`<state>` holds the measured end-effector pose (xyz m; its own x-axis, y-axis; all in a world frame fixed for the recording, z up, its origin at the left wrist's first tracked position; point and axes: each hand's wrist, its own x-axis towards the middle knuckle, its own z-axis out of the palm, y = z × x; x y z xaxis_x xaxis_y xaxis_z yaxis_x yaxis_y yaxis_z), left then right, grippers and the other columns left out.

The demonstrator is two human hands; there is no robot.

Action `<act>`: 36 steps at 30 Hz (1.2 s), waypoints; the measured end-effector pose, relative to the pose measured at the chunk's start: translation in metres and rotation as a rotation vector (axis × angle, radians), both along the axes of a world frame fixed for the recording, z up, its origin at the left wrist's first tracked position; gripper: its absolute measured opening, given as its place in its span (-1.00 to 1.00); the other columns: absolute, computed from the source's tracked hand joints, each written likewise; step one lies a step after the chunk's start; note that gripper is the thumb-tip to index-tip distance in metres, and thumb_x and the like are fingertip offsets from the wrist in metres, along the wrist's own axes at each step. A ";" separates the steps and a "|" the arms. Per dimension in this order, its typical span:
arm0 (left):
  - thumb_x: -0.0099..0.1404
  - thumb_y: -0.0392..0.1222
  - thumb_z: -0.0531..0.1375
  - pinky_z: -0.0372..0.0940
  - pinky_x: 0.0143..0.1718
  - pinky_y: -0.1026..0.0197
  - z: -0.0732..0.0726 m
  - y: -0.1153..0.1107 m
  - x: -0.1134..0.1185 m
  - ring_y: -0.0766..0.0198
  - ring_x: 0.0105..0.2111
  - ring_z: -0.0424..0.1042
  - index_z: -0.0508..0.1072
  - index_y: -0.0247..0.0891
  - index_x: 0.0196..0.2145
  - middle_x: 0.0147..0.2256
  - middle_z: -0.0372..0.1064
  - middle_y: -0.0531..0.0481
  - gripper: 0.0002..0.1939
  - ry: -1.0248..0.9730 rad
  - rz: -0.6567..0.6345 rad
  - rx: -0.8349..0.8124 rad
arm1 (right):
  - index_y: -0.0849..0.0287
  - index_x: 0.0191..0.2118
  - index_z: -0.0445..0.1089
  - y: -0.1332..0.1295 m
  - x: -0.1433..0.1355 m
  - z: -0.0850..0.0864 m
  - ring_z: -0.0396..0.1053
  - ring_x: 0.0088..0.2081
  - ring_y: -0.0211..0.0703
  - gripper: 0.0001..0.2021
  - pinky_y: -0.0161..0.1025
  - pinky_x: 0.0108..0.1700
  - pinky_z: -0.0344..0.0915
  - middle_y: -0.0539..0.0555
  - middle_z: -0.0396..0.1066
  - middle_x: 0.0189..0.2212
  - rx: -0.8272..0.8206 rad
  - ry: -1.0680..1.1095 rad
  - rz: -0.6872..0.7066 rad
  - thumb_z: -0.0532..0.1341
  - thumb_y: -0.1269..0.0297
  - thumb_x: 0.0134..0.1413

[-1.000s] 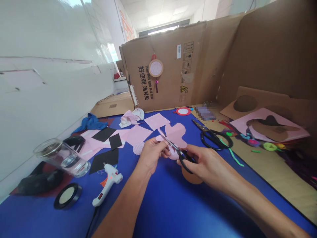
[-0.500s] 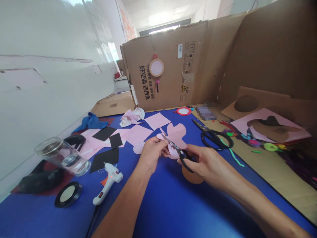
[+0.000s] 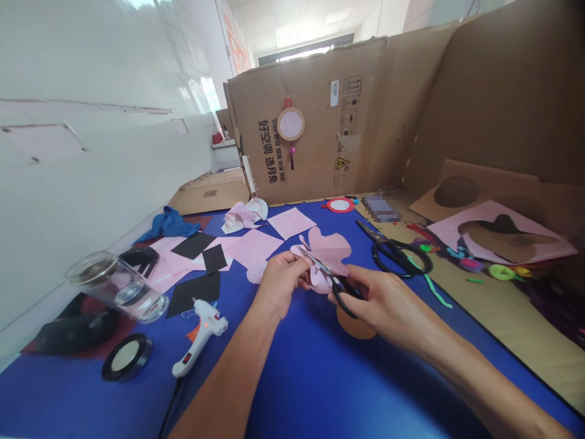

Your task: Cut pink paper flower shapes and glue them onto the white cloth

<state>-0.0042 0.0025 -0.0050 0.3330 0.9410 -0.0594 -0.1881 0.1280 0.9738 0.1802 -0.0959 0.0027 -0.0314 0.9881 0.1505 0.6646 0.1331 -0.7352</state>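
Pink paper [image 3: 329,249] with rounded, petal-like edges is pinched by my left hand [image 3: 287,272] above the blue table. My right hand [image 3: 365,292] grips the black handles of small scissors [image 3: 339,290], whose blades lie across the paper, close to my left fingertips. Part of the paper rises behind the blades and part hangs below them. Under my right hand, a brown disc [image 3: 354,323] lies on the table, partly covered. Larger black scissors [image 3: 390,250] rest to the right of the paper.
A white glue gun [image 3: 201,338], a tape roll [image 3: 127,358] and a tilted glass of water [image 3: 119,286] are at left. Pink sheets [image 3: 256,247] and black squares [image 3: 214,259] lie behind them. A cardboard wall [image 3: 315,128] stands at the back; craft pieces lie right.
The upper part of the pink paper has swung slightly to the right and its outline looks wider. Both hands hold nearly the same place, and the view has shifted slightly.
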 end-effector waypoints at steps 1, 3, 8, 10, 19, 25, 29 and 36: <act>0.12 -0.15 0.44 0.24 -0.55 0.31 0.000 0.000 0.000 0.36 -0.61 0.36 0.50 -0.29 -0.52 -0.58 0.43 0.00 -0.77 -0.002 0.000 -0.001 | 0.09 -0.18 0.57 0.000 0.000 -0.001 0.30 -0.40 -0.15 -0.78 -0.25 -0.34 0.14 -0.05 0.48 -0.43 0.004 0.000 0.001 0.23 0.11 0.35; 0.11 -0.16 0.43 0.24 -0.55 0.31 0.000 0.000 0.001 0.36 -0.61 0.36 0.50 -0.29 -0.52 -0.58 0.43 0.00 -0.78 -0.008 0.000 -0.001 | 0.09 -0.20 0.55 0.001 0.000 -0.002 0.29 -0.41 -0.16 -0.80 -0.26 -0.35 0.13 -0.06 0.47 -0.44 0.018 -0.001 0.001 0.23 0.12 0.35; 0.09 -0.16 0.41 0.25 -0.57 0.32 0.002 0.000 0.003 0.36 -0.63 0.36 0.51 -0.29 -0.53 -0.60 0.42 0.01 -0.80 -0.011 0.004 -0.015 | 0.10 -0.23 0.52 0.002 0.001 -0.005 0.30 -0.40 -0.17 -0.78 -0.26 -0.35 0.11 -0.06 0.47 -0.45 0.017 0.019 0.012 0.23 0.10 0.37; 0.09 -0.17 0.40 0.25 -0.57 0.33 0.002 0.000 0.003 0.37 -0.63 0.36 0.50 -0.29 -0.53 -0.60 0.42 0.02 -0.81 -0.003 0.002 -0.022 | 0.11 -0.21 0.54 0.002 0.002 -0.005 0.32 -0.38 -0.16 -0.76 -0.26 -0.35 0.13 -0.05 0.50 -0.42 0.013 0.028 0.026 0.23 0.08 0.37; 0.14 -0.19 0.37 0.25 -0.57 0.32 0.001 0.002 -0.001 0.37 -0.63 0.36 0.51 -0.26 -0.51 -0.59 0.43 0.04 -0.85 0.052 -0.019 0.026 | 0.09 -0.21 0.57 0.000 0.003 -0.002 0.30 -0.39 -0.15 -0.74 -0.26 -0.36 0.13 -0.03 0.48 -0.43 0.024 0.016 0.034 0.23 0.05 0.37; 0.15 -0.22 0.36 0.24 -0.57 0.32 0.004 0.004 -0.003 0.38 -0.64 0.34 0.53 -0.27 -0.49 -0.60 0.42 0.05 -0.88 0.101 -0.045 0.043 | 0.08 -0.25 0.50 0.001 0.005 -0.004 0.14 -0.40 -0.20 -0.78 -0.25 -0.37 0.04 -0.09 0.31 -0.47 -0.004 0.000 0.055 0.23 0.08 0.37; 0.16 -0.24 0.35 0.22 -0.57 0.32 0.005 0.005 -0.004 0.38 -0.65 0.33 0.52 -0.27 -0.51 -0.62 0.40 0.06 -0.88 0.119 -0.039 0.031 | 0.09 -0.27 0.48 0.001 0.006 -0.004 0.15 -0.39 -0.19 -0.77 -0.25 -0.36 0.03 -0.08 0.31 -0.45 -0.017 0.027 0.070 0.23 0.08 0.38; 0.12 -0.20 0.37 0.24 -0.57 0.31 0.005 0.005 -0.005 0.38 -0.64 0.33 0.52 -0.26 -0.51 -0.60 0.41 0.06 -0.86 0.070 -0.046 0.009 | 0.09 -0.22 0.53 0.002 0.005 -0.008 0.20 -0.39 -0.18 -0.75 -0.26 -0.36 0.06 -0.06 0.38 -0.44 -0.015 0.053 0.068 0.24 0.05 0.39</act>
<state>-0.0094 0.0073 -0.0003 0.3711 0.9255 -0.0756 -0.1132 0.1259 0.9856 0.1852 -0.0944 -0.0052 -0.0907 0.9862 0.1386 0.6146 0.1649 -0.7714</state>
